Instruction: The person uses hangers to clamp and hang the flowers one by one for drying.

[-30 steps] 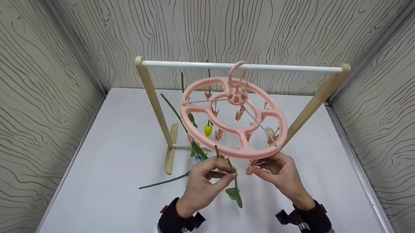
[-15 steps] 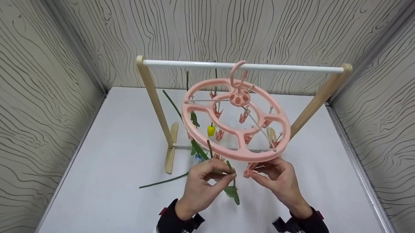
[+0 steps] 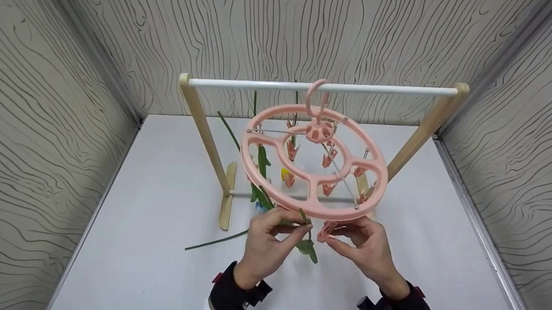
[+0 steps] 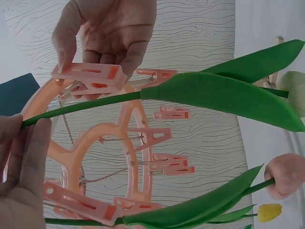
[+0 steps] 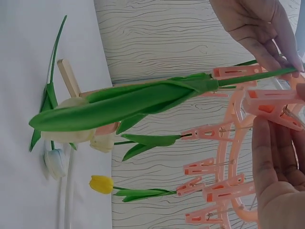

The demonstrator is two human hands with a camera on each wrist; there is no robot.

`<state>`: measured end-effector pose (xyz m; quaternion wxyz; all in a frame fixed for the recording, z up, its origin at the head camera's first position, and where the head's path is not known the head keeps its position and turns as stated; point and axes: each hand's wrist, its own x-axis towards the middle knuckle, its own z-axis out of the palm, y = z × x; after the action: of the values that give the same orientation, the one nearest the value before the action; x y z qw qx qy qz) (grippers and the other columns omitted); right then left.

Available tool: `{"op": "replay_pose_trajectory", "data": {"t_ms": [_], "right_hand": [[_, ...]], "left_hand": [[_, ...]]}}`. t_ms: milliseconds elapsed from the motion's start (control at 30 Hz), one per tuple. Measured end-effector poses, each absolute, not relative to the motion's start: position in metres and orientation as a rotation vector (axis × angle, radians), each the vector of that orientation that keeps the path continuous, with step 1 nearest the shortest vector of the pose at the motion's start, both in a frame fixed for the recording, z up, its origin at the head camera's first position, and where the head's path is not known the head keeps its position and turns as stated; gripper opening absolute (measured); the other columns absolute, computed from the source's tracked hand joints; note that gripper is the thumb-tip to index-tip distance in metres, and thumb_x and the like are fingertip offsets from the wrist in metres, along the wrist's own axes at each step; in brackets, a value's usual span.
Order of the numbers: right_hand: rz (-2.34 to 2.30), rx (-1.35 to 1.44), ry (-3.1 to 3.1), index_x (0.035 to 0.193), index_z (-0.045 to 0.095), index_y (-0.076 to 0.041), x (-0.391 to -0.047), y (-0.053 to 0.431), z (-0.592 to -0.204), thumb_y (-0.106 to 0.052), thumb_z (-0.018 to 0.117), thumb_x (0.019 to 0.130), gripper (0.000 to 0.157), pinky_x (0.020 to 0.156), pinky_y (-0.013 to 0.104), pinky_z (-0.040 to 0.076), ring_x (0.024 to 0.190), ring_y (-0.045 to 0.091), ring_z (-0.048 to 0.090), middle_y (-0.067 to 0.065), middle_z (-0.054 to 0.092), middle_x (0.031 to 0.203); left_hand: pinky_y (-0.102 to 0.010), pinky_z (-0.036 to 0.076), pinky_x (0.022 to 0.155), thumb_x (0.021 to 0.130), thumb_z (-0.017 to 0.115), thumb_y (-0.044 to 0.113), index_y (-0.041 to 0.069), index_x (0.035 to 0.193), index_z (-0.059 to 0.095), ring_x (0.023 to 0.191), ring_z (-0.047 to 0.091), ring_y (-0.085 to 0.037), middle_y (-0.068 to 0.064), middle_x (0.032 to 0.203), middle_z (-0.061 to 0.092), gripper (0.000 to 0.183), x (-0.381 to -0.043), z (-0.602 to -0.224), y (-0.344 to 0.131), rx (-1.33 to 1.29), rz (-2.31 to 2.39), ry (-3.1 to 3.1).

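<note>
In the head view, my left hand [image 3: 273, 242] pinches the stem of an artificial tulip between thumb and fingers. The tulip's green leaves [image 4: 228, 93] and pale blossom [image 4: 291, 86] show in the left wrist view. My right hand [image 3: 369, 250] grips a pink clothespin [image 5: 271, 106] hanging from the rim of a round pink drying hanger [image 3: 329, 212]. The stem passes close beside this clothespin; whether its jaws are parted is unclear. Other tulips hang in the hanger's clothespins, among them a yellow tulip [image 5: 101, 184] and a pink tulip [image 4: 284, 175].
The hanger hooks over a white rod [image 3: 241, 84] between wooden posts [image 3: 205, 134]. A pale blue tulip [image 5: 55, 163] with a long stem lies on the white table [image 3: 130, 241]. Further pink clothespins [image 4: 172, 113] dangle from the rings. Patterned walls [image 3: 243, 34] stand around the table.
My right hand has moved left and slightly down with the clothespin, nearer the held stem. The hanger has turned a little, carrying the yellow tulip rightward. My left hand has shifted slightly left.
</note>
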<state>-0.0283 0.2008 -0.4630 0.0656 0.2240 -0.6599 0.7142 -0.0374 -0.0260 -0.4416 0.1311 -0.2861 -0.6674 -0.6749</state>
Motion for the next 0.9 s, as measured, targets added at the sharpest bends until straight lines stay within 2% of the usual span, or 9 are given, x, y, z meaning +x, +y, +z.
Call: {"op": "replay_pose_trajectory", "data": {"t_ms": [267, 467, 533, 900], "right_hand": [[2.136, 0.515, -1.995, 0.121, 0.071, 0.005, -0.020, 0.187, -0.461, 0.027, 0.072, 0.084, 0.043, 0.090, 0.024, 0.068, 0.098, 0.013, 0.081, 0.003, 0.081, 0.108], [2.106, 0.458, -1.996, 0.118, 0.074, 0.005, -0.019, 0.183, -0.462, 0.026, 0.073, 0.084, 0.040, 0.088, 0.023, 0.068, 0.097, 0.012, 0.081, 0.002, 0.082, 0.106], [2.093, 0.462, -1.992, 0.118, 0.074, 0.005, -0.020, 0.183, -0.463, 0.026, 0.073, 0.083, 0.041, 0.088, 0.023, 0.068, 0.097, 0.012, 0.081, 0.002, 0.082, 0.107], [2.038, 0.559, -1.983, 0.118, 0.076, 0.007, -0.024, 0.182, -0.465, 0.026, 0.075, 0.082, 0.041, 0.089, 0.022, 0.067, 0.098, 0.010, 0.081, 0.001, 0.083, 0.109]], "left_hand": [[-0.034, 0.071, 0.080, 0.096, 0.079, -0.004, -0.004, 0.103, 0.076, 0.099, 0.080, -0.016, -0.020, 0.101, 0.078, 0.008, -0.036, -0.441, -0.025, -0.783, -1.977, -1.938], [-0.033, 0.071, 0.077, 0.095, 0.079, -0.005, -0.003, 0.103, 0.076, 0.095, 0.081, -0.021, -0.021, 0.100, 0.078, 0.009, -0.038, -0.443, -0.025, -0.804, -1.935, -1.909], [-0.032, 0.070, 0.076, 0.095, 0.079, -0.006, -0.003, 0.104, 0.077, 0.093, 0.081, -0.023, -0.021, 0.100, 0.078, 0.009, -0.039, -0.443, -0.025, -0.811, -1.933, -1.899], [-0.035, 0.071, 0.079, 0.094, 0.078, -0.009, -0.006, 0.107, 0.077, 0.102, 0.078, -0.012, -0.024, 0.103, 0.077, 0.014, -0.034, -0.439, -0.024, -0.782, -2.007, -1.870]]}}
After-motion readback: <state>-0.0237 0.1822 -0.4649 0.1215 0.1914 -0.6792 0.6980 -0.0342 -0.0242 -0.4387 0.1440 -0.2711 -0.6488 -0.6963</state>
